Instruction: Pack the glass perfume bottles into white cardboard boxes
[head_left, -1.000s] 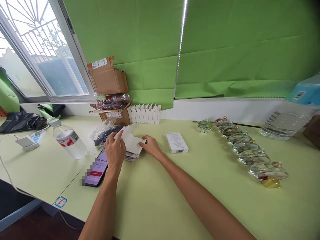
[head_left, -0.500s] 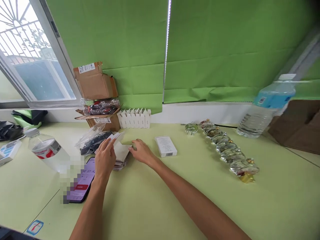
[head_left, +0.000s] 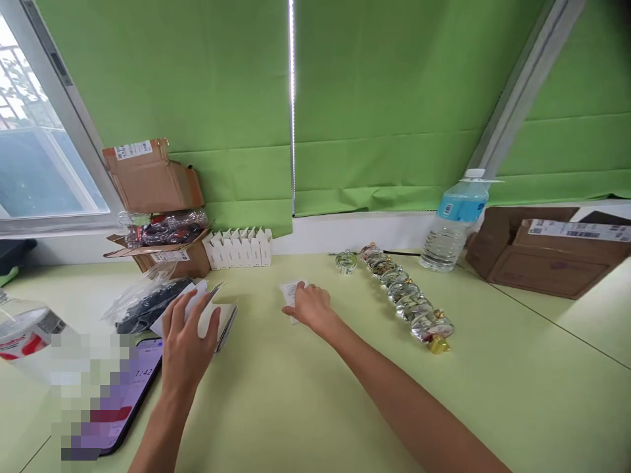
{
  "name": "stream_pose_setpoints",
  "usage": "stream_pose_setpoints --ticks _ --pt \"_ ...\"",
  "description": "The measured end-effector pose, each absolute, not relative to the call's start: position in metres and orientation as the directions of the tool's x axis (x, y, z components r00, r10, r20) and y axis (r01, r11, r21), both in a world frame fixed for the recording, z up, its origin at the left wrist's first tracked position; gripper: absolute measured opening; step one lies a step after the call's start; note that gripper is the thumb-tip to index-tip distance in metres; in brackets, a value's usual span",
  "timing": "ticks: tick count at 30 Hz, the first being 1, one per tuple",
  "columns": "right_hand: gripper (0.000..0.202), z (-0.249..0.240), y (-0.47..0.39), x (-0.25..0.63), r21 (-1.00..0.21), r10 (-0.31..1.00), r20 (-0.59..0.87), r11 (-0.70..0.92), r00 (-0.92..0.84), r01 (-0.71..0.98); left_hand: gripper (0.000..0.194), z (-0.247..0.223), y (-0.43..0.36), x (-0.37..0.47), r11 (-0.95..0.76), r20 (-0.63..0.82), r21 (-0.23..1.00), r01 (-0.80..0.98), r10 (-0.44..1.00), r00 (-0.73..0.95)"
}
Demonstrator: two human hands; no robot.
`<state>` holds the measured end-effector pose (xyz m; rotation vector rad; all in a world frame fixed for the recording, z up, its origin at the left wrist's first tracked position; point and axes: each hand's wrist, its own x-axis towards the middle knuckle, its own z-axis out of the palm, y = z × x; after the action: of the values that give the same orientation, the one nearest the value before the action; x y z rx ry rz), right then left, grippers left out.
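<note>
My left hand (head_left: 188, 335) rests at a stack of flat white folded cartons or papers (head_left: 217, 322), its fingers spread and thumb apart. A white flap of the stack stands up behind its fingertips. My right hand (head_left: 315, 306) is on a small white printed box (head_left: 290, 290), with the fingers over its top and the thumb at its near left side. Most of that box is hidden by the hand. Behind the stack, several white boxes (head_left: 237, 249) stand in a row near the wall.
A phone (head_left: 133, 387) and a water bottle (head_left: 29, 332) are at the left. Cardboard boxes (head_left: 152, 184) are piled behind a plastic bag with dark contents (head_left: 148, 305). Right are a row of shiny wrapped pieces (head_left: 407, 295), a big bottle (head_left: 453, 223) and a brown carton (head_left: 552, 259).
My right hand has left the stack and moved right onto the small white box. My left hand's fingers have spread apart. The view has turned to the right.
</note>
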<state>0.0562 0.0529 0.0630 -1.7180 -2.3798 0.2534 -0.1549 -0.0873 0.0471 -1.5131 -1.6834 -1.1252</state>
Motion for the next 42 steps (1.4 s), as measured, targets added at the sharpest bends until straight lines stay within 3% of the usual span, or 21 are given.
stream_pose_setpoints --ticks 3,9,13,17,22,24,27,30,33,35,38,42 --pt "0.076 0.067 0.061 0.062 -0.344 0.929 0.046 0.359 -0.366 0.868 0.026 0.047 -0.087 -0.141 -0.086 0.85 0.263 0.961 0.492 -0.188" --pt "0.1 0.057 0.08 0.078 -0.729 0.834 0.133 0.449 -0.536 0.516 0.023 0.037 -0.082 -0.128 -0.162 0.655 0.512 0.844 0.709 -0.262" --pt "0.088 0.037 0.088 0.08 -0.839 0.775 0.164 0.435 -0.61 0.328 0.03 0.027 -0.076 -0.119 -0.153 0.482 0.666 0.73 0.835 -0.265" --pt "0.092 0.032 0.093 0.087 -0.878 0.751 0.054 0.35 -0.658 0.328 0.033 0.02 -0.074 -0.109 -0.134 0.377 0.722 0.679 0.899 -0.224" --pt "0.118 0.048 0.089 0.1 -0.792 0.766 -0.064 0.351 -0.64 0.499 0.034 0.019 -0.074 -0.111 -0.108 0.328 0.74 0.663 0.919 -0.216" --pt "0.119 0.057 0.082 0.099 -0.713 0.807 -0.077 0.366 -0.586 0.598 0.034 0.02 -0.075 -0.113 -0.09 0.31 0.748 0.657 0.924 -0.225" --pt "0.111 0.066 0.067 0.088 -0.554 0.881 -0.025 0.38 -0.472 0.741 0.034 0.021 -0.077 -0.112 -0.077 0.281 0.756 0.65 0.935 -0.217" --pt "0.104 0.067 0.051 0.072 -0.403 0.92 0.13 0.39 -0.37 0.828 0.031 0.021 -0.078 -0.109 -0.099 0.288 0.748 0.656 0.939 -0.188" --pt "0.09 0.064 0.041 0.063 -0.297 0.884 0.285 0.449 -0.371 0.842 0.03 0.022 -0.079 -0.108 -0.113 0.311 0.722 0.683 0.934 -0.174" --pt "0.07 0.061 0.04 0.06 -0.255 0.858 0.339 0.478 -0.386 0.84 0.03 0.023 -0.08 -0.108 -0.116 0.326 0.693 0.711 0.931 -0.166" --pt "0.04 0.059 0.048 0.058 -0.227 0.846 0.342 0.498 -0.41 0.837 0.031 0.026 -0.082 -0.108 -0.114 0.334 0.622 0.775 0.933 -0.131" --pt "0.028 0.059 0.076 0.049 -0.208 0.85 0.307 0.498 -0.427 0.842 0.031 0.027 -0.086 -0.105 -0.135 0.291 0.531 0.837 0.956 -0.03"
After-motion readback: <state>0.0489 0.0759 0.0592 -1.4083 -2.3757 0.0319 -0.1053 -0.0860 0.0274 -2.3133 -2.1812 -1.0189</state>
